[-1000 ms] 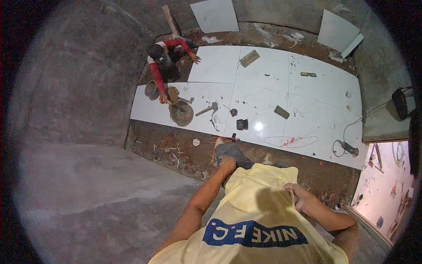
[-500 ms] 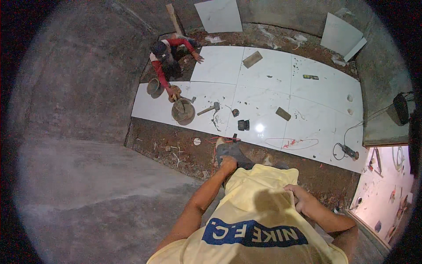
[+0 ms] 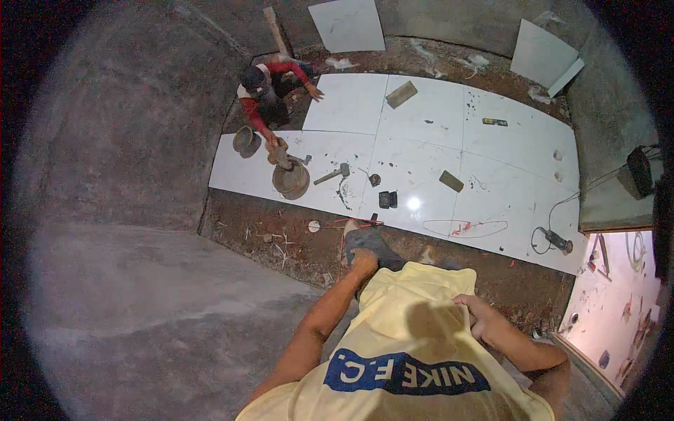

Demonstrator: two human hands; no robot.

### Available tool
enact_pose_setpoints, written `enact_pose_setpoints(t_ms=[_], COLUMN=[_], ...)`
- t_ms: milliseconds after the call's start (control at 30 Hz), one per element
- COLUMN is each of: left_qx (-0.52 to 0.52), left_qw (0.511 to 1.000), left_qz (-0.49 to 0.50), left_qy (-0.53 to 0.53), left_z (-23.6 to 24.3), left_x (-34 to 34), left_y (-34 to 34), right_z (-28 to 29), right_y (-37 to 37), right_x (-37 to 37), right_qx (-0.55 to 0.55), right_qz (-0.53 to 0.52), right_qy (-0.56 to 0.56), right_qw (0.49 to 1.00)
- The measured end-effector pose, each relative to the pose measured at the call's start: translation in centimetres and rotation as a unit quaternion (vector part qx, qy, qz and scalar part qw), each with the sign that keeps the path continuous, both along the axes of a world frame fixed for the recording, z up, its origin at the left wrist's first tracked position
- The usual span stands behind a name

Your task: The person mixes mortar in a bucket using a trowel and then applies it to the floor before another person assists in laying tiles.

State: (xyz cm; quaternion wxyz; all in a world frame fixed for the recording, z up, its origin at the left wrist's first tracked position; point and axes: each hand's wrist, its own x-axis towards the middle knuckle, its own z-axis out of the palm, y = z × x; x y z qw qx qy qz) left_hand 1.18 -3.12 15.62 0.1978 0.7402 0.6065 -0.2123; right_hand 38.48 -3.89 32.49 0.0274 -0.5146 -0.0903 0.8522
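Note:
My left hand (image 3: 364,260) rests against my dark trouser leg (image 3: 376,245); its fingers are too hard to make out. My right hand (image 3: 480,313) is closed at the side of my yellow shirt (image 3: 421,302), with its fingers bent against the cloth. Just beyond my foot lies a floor of white tiles (image 3: 414,161). A black block-shaped thing (image 3: 387,199) sits on the tile edge nearest my legs. Farther left are a mallet (image 3: 332,174) and a bucket (image 3: 291,179).
A co-worker (image 3: 267,88) crouches at the far left, one hand at the bucket, the other on a tile. A bowl (image 3: 246,141), a spirit level (image 3: 495,122) and a corded power tool (image 3: 557,241) rest on the tiles. Loose tiles (image 3: 347,25) lean on the back wall.
The co-worker's hand at the bucket has shifted slightly, and the thing in it now tilts over the rim. Both my hands stay where they were.

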Motion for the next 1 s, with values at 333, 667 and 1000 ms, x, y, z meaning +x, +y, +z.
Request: enact_pose_setpoints(t_ms=[333,667,1000], left_qx=[-0.01,-0.065,-0.056], left_qw=[0.999,0.996,0.995], left_qz=[-0.011,-0.02,-0.053], left_qy=[0.031,0.05,0.059], left_z=[-0.9,0.8,0.9], left_x=[0.0,0.3,0.4], left_y=[0.6,1.0,1.2], right_z=[-4.4,2.3,2.1], right_y=[-2.0,1.6,1.6], right_x=[1.3,-0.9,-1.2], right_qx=[0.021,-0.233,-0.198], right_qz=[-0.026,-0.082,-0.086], right_qy=[-0.054,-0.029,-0.059], right_qw=[0.998,0.969,0.975])
